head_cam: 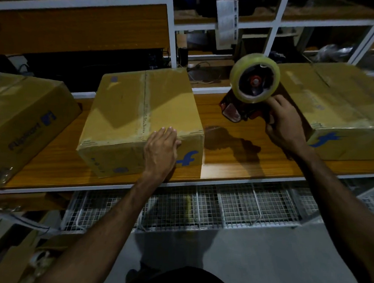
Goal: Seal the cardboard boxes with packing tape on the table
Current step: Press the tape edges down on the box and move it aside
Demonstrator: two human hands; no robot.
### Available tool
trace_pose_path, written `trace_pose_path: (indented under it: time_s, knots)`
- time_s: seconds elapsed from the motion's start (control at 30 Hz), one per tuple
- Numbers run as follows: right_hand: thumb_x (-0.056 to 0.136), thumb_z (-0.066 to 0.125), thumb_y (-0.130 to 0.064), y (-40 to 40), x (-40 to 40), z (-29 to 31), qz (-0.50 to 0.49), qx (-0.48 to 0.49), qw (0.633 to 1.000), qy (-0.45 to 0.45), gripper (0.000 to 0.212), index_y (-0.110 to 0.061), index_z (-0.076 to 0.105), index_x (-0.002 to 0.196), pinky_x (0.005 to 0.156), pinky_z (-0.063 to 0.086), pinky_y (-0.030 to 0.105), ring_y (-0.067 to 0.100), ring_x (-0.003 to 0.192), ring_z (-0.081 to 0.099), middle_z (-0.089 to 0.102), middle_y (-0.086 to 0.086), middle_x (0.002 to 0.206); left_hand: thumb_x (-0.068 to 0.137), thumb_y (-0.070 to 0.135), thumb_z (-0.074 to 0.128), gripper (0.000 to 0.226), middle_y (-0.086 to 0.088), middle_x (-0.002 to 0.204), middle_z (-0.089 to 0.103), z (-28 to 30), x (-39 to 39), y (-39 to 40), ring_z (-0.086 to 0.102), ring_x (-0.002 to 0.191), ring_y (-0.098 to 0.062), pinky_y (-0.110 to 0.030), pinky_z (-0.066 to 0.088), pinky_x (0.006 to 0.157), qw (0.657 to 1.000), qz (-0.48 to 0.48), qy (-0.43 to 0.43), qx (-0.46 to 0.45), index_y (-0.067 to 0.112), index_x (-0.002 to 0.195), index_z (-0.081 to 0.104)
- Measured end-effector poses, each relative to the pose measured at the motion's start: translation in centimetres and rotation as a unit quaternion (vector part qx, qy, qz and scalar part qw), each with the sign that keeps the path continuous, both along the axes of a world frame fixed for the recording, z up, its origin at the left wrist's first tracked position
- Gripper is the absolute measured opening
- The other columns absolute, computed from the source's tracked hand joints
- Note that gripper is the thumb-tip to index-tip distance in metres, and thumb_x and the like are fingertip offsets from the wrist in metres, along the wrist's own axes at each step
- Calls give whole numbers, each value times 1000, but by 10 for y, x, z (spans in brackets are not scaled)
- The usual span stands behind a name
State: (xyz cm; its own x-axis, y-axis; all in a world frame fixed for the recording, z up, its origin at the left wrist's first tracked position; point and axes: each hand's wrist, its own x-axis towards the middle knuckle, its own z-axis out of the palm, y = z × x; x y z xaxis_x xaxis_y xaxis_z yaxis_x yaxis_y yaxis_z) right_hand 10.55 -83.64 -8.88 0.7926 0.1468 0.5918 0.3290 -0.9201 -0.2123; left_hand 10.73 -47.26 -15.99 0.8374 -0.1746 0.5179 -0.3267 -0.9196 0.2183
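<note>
Middle box (142, 119) sits on the desk (228, 163), front face near the desk's front edge, tape along its top seam. Left hand (160, 149) rests on its front top edge, fingers straight and together. Right hand (285, 125) grips the tape dispenser (249, 90), held above bare desk right of that box. Right box (345, 107) just beyond; left box (23, 118) apart on the other side.

1. Both forearms were bare from the bottom edge of the view up to the wrists; no sleeve showed on either.
2. The left hand (160, 149) wore no glove, ring or watch.
3. The right hand (285, 123) was likewise bare, with no band at the wrist.
4. A dark, black-looking garment (186, 280) covered the person's body at the bottom centre; the dim light hid its details.
</note>
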Motion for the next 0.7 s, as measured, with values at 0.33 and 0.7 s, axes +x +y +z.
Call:
trace_pose_path:
  time_s: [0.33, 0.7]
  knots:
    - [93, 59, 6, -6, 18, -13, -12, -12, 1000, 12, 50, -16, 51, 137, 72, 47, 54, 38, 99, 54, 56, 17, 114, 97, 24, 72, 38, -14, 135, 69, 0, 0, 1, 64, 128, -31, -50, 45, 114, 1000, -3, -1, -8, 7, 131, 69]
    - [84, 84, -8, 2, 2, -88, 1, -121, 992, 31, 65, -21, 53, 140, 86, 42, 48, 36, 111, 54, 57, 16, 129, 98, 25, 71, 37, -15, 133, 69, 0, 0, 1, 65, 126, -33, -51, 47, 112, 1000, -4, -9, 4, 5, 130, 69]
